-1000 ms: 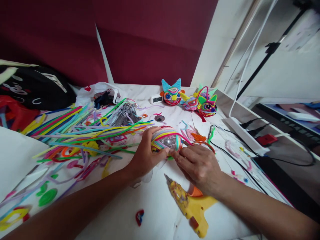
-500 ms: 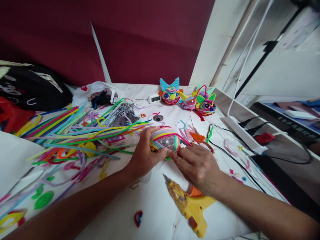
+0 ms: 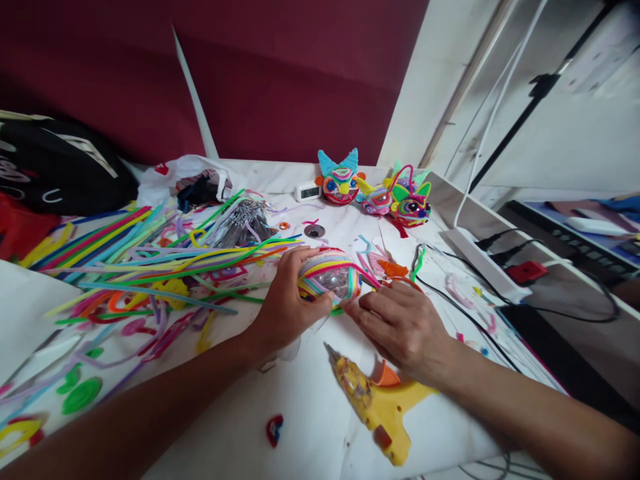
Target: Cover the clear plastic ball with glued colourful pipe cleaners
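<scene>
My left hand (image 3: 286, 301) grips a clear plastic ball (image 3: 331, 275) wrapped in bands of coloured pipe cleaner, holding it just above the white table (image 3: 310, 407). My right hand (image 3: 400, 327) sits to the ball's right, with its fingertips pressing the lower front of the ball where a green bit shows. A pink pipe cleaner end trails off the ball to the right. A yellow glue gun (image 3: 375, 407) lies on the table just below my right hand.
A heap of loose coloured pipe cleaners (image 3: 150, 260) covers the table's left half. Three finished pipe cleaner figures (image 3: 375, 190) and a small white clock (image 3: 307, 192) stand at the back. A power strip (image 3: 480, 257) and black cables lie on the right. A black bag (image 3: 60, 167) sits far left.
The view has drifted slightly, so everything sits a little lower and to the left. Both hands stay on the ball, with my right fingertips shifting slightly along its lower edge.
</scene>
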Action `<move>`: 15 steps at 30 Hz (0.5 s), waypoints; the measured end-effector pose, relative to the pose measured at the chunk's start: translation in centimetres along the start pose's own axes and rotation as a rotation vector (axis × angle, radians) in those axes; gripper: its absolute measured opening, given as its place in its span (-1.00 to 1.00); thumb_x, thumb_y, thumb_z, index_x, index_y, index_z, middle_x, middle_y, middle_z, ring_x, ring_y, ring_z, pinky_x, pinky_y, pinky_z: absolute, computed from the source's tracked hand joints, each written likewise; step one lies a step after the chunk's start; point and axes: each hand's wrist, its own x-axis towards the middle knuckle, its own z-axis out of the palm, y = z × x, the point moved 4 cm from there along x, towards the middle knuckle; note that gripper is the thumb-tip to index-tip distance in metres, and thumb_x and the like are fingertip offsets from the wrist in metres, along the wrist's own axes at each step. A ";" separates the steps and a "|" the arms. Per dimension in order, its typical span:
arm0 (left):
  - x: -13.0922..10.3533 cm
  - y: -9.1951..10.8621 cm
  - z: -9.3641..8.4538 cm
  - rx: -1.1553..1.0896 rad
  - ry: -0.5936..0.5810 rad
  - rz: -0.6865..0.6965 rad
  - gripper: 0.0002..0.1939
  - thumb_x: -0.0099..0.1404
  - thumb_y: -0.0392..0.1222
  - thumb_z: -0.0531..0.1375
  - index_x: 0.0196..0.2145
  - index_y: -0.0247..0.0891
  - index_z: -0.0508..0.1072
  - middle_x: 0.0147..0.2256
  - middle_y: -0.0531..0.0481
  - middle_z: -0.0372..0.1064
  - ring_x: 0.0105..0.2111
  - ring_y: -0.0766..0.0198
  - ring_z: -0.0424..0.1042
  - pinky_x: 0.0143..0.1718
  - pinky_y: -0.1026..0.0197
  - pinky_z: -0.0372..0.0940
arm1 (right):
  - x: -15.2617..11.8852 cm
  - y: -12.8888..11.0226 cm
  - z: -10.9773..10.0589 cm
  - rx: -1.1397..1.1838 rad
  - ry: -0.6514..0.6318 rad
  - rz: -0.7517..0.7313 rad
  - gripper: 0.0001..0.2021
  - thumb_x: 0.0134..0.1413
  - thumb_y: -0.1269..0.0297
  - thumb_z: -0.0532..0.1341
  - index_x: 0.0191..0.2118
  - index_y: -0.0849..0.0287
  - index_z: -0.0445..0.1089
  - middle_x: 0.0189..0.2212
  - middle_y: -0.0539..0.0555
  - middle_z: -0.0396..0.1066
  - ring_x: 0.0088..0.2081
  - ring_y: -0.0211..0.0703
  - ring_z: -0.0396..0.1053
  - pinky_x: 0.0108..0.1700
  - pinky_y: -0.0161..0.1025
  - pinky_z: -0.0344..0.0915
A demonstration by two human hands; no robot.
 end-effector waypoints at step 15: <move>0.0 -0.2 0.1 0.005 -0.002 0.002 -0.42 0.07 -0.21 0.22 0.07 -0.20 0.22 0.11 -0.18 0.25 0.19 -0.04 0.24 0.27 -0.13 0.13 | 2.1 1.4 -0.5 0.030 -0.123 0.004 -0.71 0.35 0.45 0.05 -0.32 0.23 0.49 -0.44 0.08 0.39 -0.40 -0.18 0.25 -0.33 -0.21 0.17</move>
